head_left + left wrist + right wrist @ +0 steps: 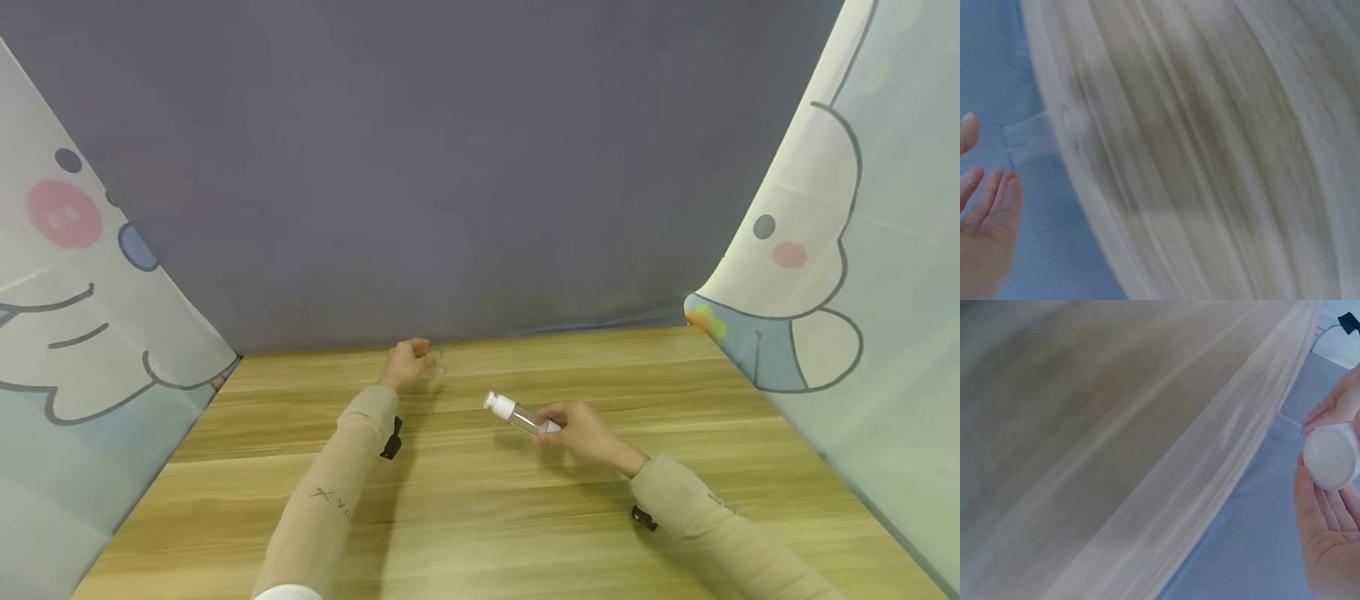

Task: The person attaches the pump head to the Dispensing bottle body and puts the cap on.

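Note:
Near the back edge of the table, my left hand (pixel 403 365) is beside a small see-through cap or cup (pixel 437 360). In the left wrist view the left fingers (pixel 999 203) are spread from the thumb, and the clear piece (pixel 1034 139) lies just past their tips; contact cannot be told. My right hand (pixel 585 429) grips the lower end of a clear bottle (pixel 522 417) with a white pump top, held tilted with the top toward the left. Its round white base (pixel 1330 456) faces the right wrist camera, between the thumb and fingers.
A wood-grain table (pixel 480 517) lies under both hands. Behind it hangs a plain grey-blue curtain (pixel 465 167). Cartoon-printed cloths stand at the left (pixel 75 333) and the right (pixel 862 350).

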The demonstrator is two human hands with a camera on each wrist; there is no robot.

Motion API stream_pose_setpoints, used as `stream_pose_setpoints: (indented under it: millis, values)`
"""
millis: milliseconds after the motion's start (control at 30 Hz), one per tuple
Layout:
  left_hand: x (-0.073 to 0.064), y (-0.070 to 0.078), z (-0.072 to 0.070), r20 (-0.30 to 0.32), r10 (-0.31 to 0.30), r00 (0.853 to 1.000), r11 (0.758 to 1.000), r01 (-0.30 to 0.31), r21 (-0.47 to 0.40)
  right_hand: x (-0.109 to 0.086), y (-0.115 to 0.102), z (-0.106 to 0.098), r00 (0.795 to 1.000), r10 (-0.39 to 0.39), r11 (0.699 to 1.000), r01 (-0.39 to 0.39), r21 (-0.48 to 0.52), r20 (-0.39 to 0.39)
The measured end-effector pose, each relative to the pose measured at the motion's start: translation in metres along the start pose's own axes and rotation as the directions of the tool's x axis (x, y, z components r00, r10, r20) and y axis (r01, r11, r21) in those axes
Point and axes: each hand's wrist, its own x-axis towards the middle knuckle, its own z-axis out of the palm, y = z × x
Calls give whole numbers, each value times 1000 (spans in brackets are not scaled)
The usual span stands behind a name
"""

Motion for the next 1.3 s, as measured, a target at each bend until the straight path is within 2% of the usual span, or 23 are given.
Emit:
stream_pose_setpoints:
  millis: [233,367,533,767,933,1300]
  values:
    - [8,-1,9,-39,-4,999,1000,5,31,3,-1,0,999,31,999,-31,15,-25]
    - [13,0,16,-57,-21,998,998,24,62,1,-1,-2,999,44,999,-44,25,-12]
    - [18,-1,23,-69,-39,997,996,44,80,1,-1,-2,999,45,998,-45,39,1]
    - [22,-6,28,-90,-27,996,995,35,96,2,0,-3,1000,29,999,-29,35,1]
    - [23,-8,29,-91,-46,995,997,52,64,2,-1,-3,999,35,999,-36,39,7]
    - [23,-12,27,-93,-43,995,999,42,-6,2,-1,-3,999,31,998,-31,56,8]
